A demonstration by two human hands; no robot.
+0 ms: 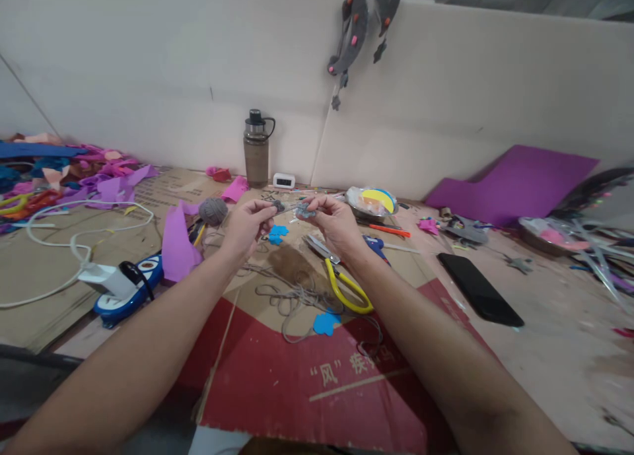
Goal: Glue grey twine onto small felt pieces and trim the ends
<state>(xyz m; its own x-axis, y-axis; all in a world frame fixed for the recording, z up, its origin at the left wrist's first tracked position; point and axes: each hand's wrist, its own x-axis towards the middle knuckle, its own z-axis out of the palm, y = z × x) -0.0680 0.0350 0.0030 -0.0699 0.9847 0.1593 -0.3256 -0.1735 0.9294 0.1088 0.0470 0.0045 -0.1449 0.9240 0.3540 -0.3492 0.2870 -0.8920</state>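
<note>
Both hands are raised in front of me over the cardboard. My left hand (251, 227) pinches a small dark grey piece (279, 206) between thumb and fingertips. A small grey-blue piece (305, 211), perhaps a felt cutout, is pinched in my right hand (335, 225). A thin strand seems to run between the two pieces. Below lie loose loops of grey yarn (302, 296), yellow-handled scissors (347, 290) and two blue cutouts, one flower-like (327, 322) and another blue cutout (278, 234). The ball of grey yarn (213, 211) rests left of my left hand.
A water bottle (256, 154) and a small white clock (284, 180) stand by the wall. Right are a phone (479, 290), a bowl (371, 207) and a purple sheet (515, 184). Left are a blue power strip (129, 293), a white cable (54, 301) and coloured scraps (113, 187).
</note>
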